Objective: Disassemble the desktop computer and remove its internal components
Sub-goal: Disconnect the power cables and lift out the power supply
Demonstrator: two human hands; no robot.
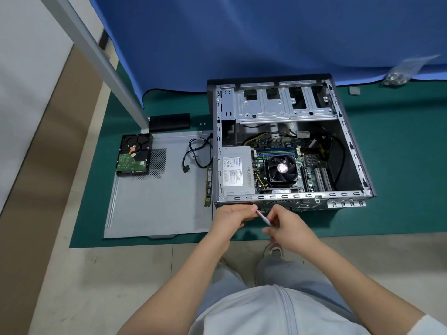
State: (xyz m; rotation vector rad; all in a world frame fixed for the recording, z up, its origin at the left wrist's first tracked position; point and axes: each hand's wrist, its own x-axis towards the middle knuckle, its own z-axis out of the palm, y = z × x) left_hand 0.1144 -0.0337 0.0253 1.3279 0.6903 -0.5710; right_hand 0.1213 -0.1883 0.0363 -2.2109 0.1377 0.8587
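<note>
open grey metal computer case [285,141] just beyond both hands | left hand [229,220] and right hand [287,228] both pinch thin silver screwdriver [263,217], tip slanting toward case's near wall | left hand nearer

A green mat [399,165] lies flat on a floor of pale beige tiles [96,286], its near edge running straight across the tiles and its near left corner squared off on them. A blue cloth [242,39] hangs across the back and drapes onto the mat's far edge, with a grey metal post [96,56] slanting down in front of it to a small foot at the mat's far left. To the left stands a plain white wall [21,68], and the light is even and soft, with only faint shadows on the tiles.
</note>
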